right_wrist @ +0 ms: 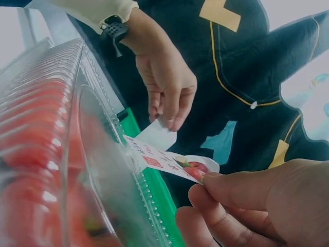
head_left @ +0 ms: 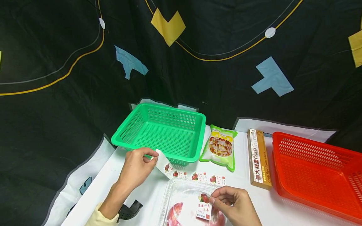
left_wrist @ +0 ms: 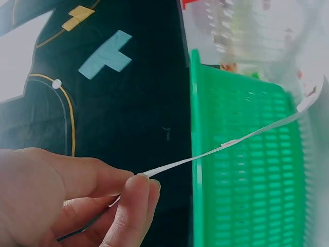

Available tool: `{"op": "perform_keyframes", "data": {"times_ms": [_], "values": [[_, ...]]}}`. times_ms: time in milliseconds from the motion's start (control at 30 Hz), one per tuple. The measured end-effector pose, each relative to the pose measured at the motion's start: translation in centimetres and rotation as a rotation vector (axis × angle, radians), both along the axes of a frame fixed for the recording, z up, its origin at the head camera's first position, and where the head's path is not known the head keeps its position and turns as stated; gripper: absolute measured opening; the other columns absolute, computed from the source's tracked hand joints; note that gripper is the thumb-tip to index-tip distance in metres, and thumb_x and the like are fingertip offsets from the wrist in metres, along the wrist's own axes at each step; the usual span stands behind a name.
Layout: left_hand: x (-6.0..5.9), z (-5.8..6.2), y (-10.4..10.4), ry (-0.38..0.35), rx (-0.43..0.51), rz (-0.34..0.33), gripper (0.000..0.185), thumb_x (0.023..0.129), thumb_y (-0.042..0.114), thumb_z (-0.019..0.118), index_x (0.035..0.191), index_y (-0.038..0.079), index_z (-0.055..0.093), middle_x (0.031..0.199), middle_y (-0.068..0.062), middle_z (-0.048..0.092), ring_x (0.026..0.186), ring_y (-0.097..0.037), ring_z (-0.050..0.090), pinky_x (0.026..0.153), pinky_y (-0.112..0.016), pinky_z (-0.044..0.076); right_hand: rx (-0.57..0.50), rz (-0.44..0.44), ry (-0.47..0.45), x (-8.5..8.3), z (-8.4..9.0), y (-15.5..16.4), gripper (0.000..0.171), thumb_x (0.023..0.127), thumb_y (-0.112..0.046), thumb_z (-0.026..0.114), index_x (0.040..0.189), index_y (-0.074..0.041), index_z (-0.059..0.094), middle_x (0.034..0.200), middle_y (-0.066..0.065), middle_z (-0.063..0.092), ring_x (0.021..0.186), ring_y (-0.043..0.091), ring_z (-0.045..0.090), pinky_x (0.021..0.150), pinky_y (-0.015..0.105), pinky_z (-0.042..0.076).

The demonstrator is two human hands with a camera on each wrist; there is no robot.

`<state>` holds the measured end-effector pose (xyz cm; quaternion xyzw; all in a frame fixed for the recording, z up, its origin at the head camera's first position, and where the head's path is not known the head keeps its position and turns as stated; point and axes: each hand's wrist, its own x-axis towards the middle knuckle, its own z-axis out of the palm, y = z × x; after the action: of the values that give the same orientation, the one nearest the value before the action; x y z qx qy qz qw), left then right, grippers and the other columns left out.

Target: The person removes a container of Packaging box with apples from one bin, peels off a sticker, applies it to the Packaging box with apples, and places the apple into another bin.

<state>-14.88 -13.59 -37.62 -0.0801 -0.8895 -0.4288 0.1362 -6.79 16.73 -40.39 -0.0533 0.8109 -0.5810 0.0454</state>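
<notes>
A clear plastic clamshell box (head_left: 181, 201) with red fruit inside lies on the white table at the near edge. A long paper label strip (head_left: 195, 176) printed with strawberries runs along its far side. My left hand (head_left: 151, 157) pinches the strip's left end, lifted just in front of the green basket (head_left: 175, 110). My right hand (head_left: 217, 198) pinches the other end of the label on top of the box lid. The left wrist view has the thumb and finger (left_wrist: 136, 180) holding the strip (left_wrist: 231, 143) edge-on. The right wrist view has my fingers (right_wrist: 205, 182) on the printed end (right_wrist: 169, 162).
The empty green basket stands behind the box. To its right lie a green snack bag (head_left: 220, 147) and a long pasta box (head_left: 258, 158). An empty red basket (head_left: 314, 166) fills the right side. A dark patterned cloth hangs behind the table.
</notes>
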Motion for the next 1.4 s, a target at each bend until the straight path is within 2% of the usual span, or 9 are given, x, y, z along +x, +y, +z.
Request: {"op": "perform_keyframes", "data": {"times_ms": [167,333,467,667,933,1167,1400], "values": [[-0.2,-1.3,-0.7,0.005,-0.016,0.045,0.012,0.081,-0.003,0.071,0.088,0.005,0.076,0.081,-0.007,0.072,0.058,-0.007,0.064,0.047,-0.027,0.047,-0.021,0.01,-0.033,-0.1,-0.2,-0.1,0.017,0.081,-0.013,0.081,0.084,-0.002,0.068,0.072,0.003,0.067,0.064,0.014,0.062,0.06,0.026,0.052],[-0.4,-2.6,-1.5,-0.015,-0.028,0.088,0.013,0.081,-0.005,0.071,0.088,0.004,0.076,0.09,-0.011,0.072,0.058,-0.008,0.065,0.048,-0.027,0.048,-0.074,0.07,-0.003,-0.2,-0.4,-0.3,0.017,0.083,-0.009,0.079,0.088,0.001,0.066,0.074,0.004,0.067,0.064,0.014,0.063,0.058,0.025,0.051],[-0.8,-3.6,-1.9,-0.014,-0.043,0.1,0.013,0.079,-0.007,0.071,0.086,0.003,0.075,0.089,-0.012,0.072,0.057,-0.008,0.064,0.048,-0.027,0.048,-0.074,0.122,0.028,-0.3,-0.7,-0.2,0.014,0.085,-0.008,0.077,0.09,0.0,0.066,0.074,0.003,0.067,0.063,0.013,0.063,0.055,0.023,0.049],[-1.9,-5.4,-2.3,-0.013,-0.088,0.11,0.012,0.078,-0.007,0.071,0.085,0.003,0.075,0.086,-0.012,0.071,0.056,-0.01,0.059,0.051,-0.029,0.046,-0.03,0.118,0.068,-0.2,-1.1,-0.3,0.012,0.084,-0.008,0.078,0.086,-0.004,0.067,0.072,-0.001,0.065,0.063,0.011,0.062,0.054,0.024,0.05],[-3.2,-7.3,-2.0,-0.046,-0.087,0.093,0.011,0.078,-0.008,0.072,0.084,0.0,0.074,0.083,-0.014,0.07,0.057,-0.013,0.058,0.052,-0.032,0.046,0.044,0.115,0.182,-0.2,-1.7,-0.6,0.011,0.083,-0.007,0.078,0.08,-0.009,0.068,0.07,-0.007,0.064,0.062,0.008,0.062,0.054,0.027,0.053],[-3.7,-8.3,-1.7,-0.055,-0.105,0.095,0.01,0.076,-0.008,0.073,0.08,0.001,0.075,0.077,-0.01,0.069,0.073,-0.025,0.065,0.063,-0.041,0.049,0.133,0.107,0.225,-0.2,-1.8,-1.0,0.01,0.081,-0.006,0.079,0.078,-0.012,0.072,0.068,-0.013,0.064,0.059,0.002,0.059,0.053,0.026,0.052],[-3.8,-8.9,-1.5,-0.073,-0.13,0.088,0.01,0.077,-0.008,0.073,0.082,0.0,0.074,0.079,-0.012,0.069,0.081,-0.03,0.066,0.067,-0.045,0.05,0.287,0.015,0.29,0.0,-2.1,-1.7,0.017,0.075,-0.01,0.084,0.071,-0.021,0.073,0.057,-0.023,0.052,0.051,-0.004,0.046,0.049,0.022,0.043]]}}
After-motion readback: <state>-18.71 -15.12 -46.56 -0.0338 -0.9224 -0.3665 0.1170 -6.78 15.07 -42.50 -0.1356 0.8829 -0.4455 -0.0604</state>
